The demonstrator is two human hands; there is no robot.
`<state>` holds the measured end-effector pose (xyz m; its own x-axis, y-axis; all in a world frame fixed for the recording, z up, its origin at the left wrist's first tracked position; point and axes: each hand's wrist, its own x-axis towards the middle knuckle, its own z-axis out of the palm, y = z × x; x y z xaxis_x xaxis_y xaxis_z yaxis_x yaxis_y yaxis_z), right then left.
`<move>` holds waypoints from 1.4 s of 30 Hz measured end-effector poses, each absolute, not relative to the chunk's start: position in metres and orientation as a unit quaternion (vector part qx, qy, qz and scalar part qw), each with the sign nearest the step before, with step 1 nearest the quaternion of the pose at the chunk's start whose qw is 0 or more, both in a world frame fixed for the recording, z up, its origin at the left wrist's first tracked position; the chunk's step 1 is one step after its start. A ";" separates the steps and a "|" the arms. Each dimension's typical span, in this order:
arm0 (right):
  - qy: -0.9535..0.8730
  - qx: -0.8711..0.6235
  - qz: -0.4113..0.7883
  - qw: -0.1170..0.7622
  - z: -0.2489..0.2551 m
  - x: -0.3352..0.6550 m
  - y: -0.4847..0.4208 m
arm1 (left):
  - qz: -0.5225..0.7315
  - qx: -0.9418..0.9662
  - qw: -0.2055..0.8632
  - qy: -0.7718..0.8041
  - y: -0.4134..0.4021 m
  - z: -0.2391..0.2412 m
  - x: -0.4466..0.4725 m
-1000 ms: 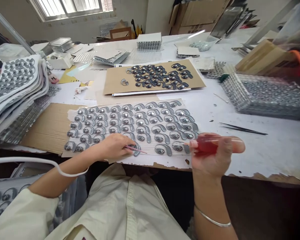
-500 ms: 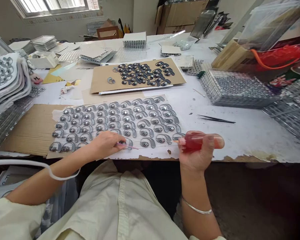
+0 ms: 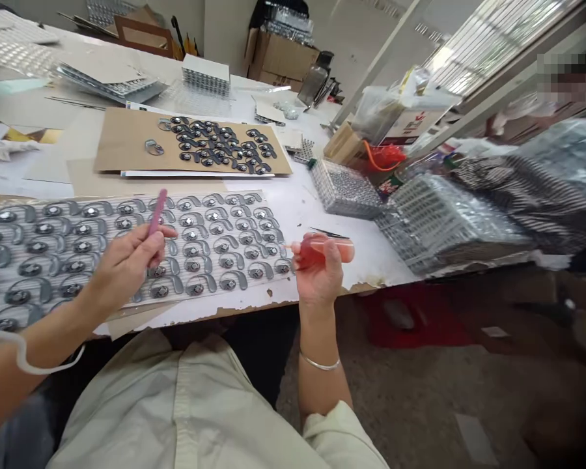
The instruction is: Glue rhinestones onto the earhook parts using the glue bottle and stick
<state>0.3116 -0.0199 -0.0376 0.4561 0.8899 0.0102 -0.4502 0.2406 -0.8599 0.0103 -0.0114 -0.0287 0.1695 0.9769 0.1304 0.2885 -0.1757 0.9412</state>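
Observation:
My left hand [image 3: 124, 260] is closed on a thin pink stick [image 3: 157, 210], which points up and away above a white sheet [image 3: 254, 296] carrying rows of grey hook-shaped earpieces [image 3: 209, 247]. My right hand [image 3: 317, 270] grips a small red translucent bottle [image 3: 322, 251] at the sheet's right edge, its fine nozzle pointing left toward the earpieces. A silver bangle [image 3: 319, 363] circles the right wrist. A white cord [image 3: 24, 355] loops by my left forearm.
A cardboard sheet [image 3: 122, 140] behind holds a heap of dark earpieces [image 3: 215, 148]. Clear blister trays [image 3: 346, 189] and a larger stack [image 3: 439, 218] stand to the right. Black tweezers [image 3: 329, 233] lie beyond my right hand. Boxes [image 3: 278, 55] and a red bag [image 3: 385, 156] sit further back.
The camera has swung right. My left hand has lifted off the sheet and raised the pink stick upright. My right hand still grips the red bottle near the sheet's edge.

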 end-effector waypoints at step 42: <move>-0.686 -0.409 0.148 0.583 -0.068 0.206 0.001 | 0.359 0.892 -0.060 0.269 -0.021 -0.061 0.015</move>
<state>0.2056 0.0011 -0.0685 0.0147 0.7343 0.6787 0.3883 0.6213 -0.6806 0.0151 -0.0212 -0.0609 0.5976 0.4363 0.6727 0.5223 -0.8484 0.0864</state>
